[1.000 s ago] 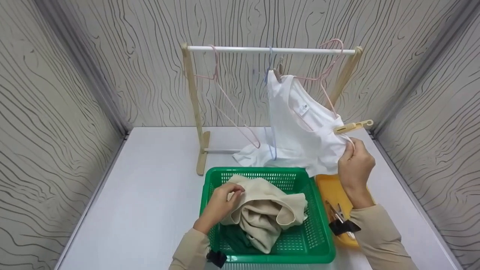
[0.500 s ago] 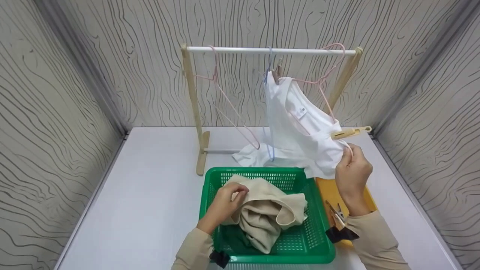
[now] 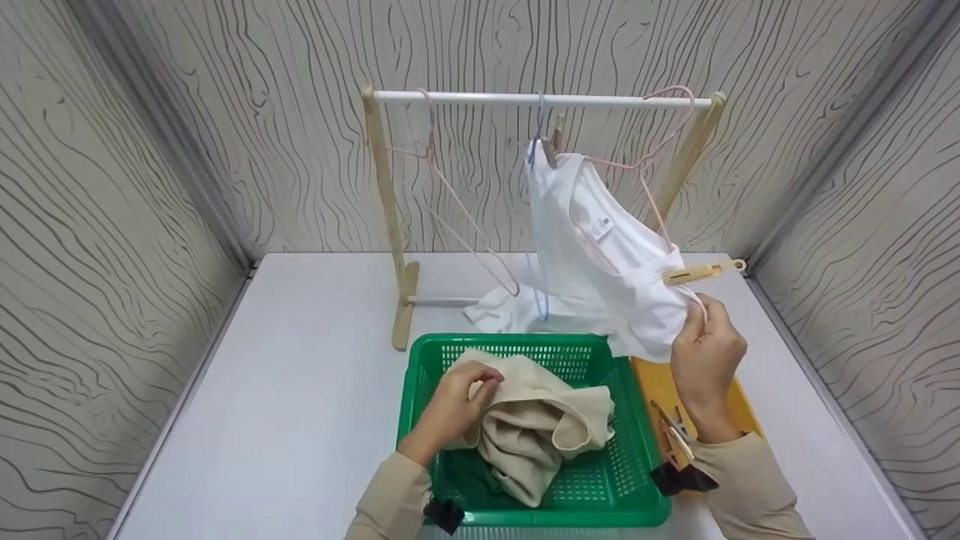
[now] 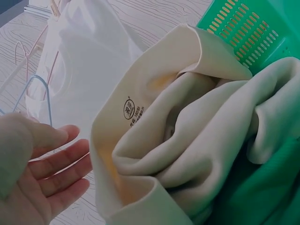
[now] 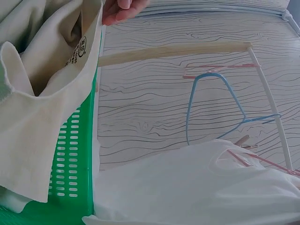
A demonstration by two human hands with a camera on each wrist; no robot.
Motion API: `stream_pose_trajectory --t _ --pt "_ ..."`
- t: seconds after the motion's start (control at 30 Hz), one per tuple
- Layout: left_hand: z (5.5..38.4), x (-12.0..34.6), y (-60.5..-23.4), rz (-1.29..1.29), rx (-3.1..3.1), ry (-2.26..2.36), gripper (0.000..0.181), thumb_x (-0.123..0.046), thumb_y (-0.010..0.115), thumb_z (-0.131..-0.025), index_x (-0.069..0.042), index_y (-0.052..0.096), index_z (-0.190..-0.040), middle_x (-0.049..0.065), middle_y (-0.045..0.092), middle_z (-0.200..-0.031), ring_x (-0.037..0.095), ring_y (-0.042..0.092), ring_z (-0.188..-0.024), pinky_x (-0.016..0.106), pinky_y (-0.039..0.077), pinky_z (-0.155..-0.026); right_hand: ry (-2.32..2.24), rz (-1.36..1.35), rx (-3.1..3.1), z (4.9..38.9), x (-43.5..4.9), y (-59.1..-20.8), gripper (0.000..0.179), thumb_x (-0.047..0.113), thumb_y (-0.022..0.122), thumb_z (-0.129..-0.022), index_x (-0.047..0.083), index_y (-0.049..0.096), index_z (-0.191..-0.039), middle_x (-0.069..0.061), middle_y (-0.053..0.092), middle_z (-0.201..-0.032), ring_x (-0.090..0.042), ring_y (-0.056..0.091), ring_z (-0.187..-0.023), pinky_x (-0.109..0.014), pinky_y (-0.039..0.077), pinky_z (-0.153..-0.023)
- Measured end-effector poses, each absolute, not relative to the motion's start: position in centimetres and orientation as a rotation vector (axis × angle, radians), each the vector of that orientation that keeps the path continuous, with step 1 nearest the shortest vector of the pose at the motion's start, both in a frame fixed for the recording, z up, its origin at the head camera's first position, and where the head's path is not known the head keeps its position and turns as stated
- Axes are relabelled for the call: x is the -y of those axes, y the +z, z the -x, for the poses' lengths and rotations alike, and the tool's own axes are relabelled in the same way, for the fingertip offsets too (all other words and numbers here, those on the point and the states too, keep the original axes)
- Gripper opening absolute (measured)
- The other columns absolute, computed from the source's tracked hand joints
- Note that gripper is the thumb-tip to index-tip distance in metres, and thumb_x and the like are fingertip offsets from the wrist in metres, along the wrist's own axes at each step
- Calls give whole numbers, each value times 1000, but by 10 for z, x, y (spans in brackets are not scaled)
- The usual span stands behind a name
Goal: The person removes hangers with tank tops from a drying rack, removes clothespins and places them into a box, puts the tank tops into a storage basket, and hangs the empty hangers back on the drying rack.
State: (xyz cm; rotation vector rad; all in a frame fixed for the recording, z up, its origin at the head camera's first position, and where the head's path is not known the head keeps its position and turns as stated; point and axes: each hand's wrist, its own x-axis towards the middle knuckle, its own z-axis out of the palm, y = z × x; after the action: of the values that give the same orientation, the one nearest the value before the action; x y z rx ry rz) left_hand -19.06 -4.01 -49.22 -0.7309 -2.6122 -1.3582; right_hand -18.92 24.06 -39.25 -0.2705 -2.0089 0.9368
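Observation:
A white shirt (image 3: 600, 247) hangs on the right pink hanger (image 3: 646, 166), its right shoulder pulled low. My right hand (image 3: 709, 349) pinches the shirt's edge at that shoulder, close to the hanger's end. Just above the fingers, a yellow clothes peg (image 3: 701, 272) grips the fabric. A brown clothes peg (image 3: 553, 146) is on the other shoulder. Over the green basket (image 3: 652, 495), my left hand (image 3: 454, 401) holds nothing, its fingers loosely bent beside a beige garment (image 3: 525, 427). In the left wrist view that garment (image 4: 187, 136) shows a printed label.
A rack with a white rail (image 3: 480, 98) carries another pink hanger (image 3: 430, 150) and a blue hanger (image 3: 541, 120), which hangs against the shirt. Right of the basket is a yellow tray (image 3: 652, 375) with several pegs (image 3: 675, 427). Dark green cloth (image 3: 465, 472) lies under the beige garment.
My right hand has drawn the shirt's shoulder downward, tilting the hanger and moving the yellow peg lower. The left hand has shifted slightly right above the beige garment.

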Motion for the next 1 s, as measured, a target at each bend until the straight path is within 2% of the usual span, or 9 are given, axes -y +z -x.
stream_pose_trajectory --t 0.1,0.17,0.23,0.47,0.77,1.0 --pt "191 36 -491 742 2624 -1362 17 -14 53 -99 -7 69 -103 8 70 -104 20 65 -99 33 56 -89 964 288 2016 185 -239 -393 21 4 52 -96 -12 65 -99 -28 72 -94 -6 63 -73 0 31 -66" --pt "192 32 -491 758 2628 -1352 17 -13 53 -99 -7 68 -103 8 70 -104 20 65 -100 32 56 -90 988 309 2018 182 -237 -394 20 4 53 -96 -12 65 -99 -29 71 -95 12 52 -71 1 32 -66" --pt "192 28 -491 776 2624 -1339 16 -12 54 -98 -6 68 -103 8 70 -104 20 65 -99 31 56 -89 1016 324 2017 179 -236 -394 20 3 53 -95 -13 65 -99 -30 71 -96 22 41 -70 0 32 -65" --pt "192 14 -491 819 2599 -1348 14 -8 55 -97 -5 68 -100 10 71 -101 19 66 -92 26 57 -81 1098 373 2025 169 -230 -396 22 3 52 -96 -13 65 -102 -30 70 -99 18 42 -70 -2 35 -65" --pt "190 -11 -491 869 2601 -1415 14 -8 55 -97 -5 68 -101 9 71 -102 19 67 -99 26 56 -90 1123 413 2035 163 -225 -403 22 4 53 -96 -12 65 -102 -31 70 -99 18 41 -69 -4 35 -64" --pt "191 -36 -489 895 2653 -1377 15 -6 54 -97 -3 67 -104 9 70 -105 18 67 -100 21 56 -87 1139 440 2056 160 -222 -401 23 5 52 -97 -12 65 -105 -31 69 -103 15 40 -69 -6 35 -63"
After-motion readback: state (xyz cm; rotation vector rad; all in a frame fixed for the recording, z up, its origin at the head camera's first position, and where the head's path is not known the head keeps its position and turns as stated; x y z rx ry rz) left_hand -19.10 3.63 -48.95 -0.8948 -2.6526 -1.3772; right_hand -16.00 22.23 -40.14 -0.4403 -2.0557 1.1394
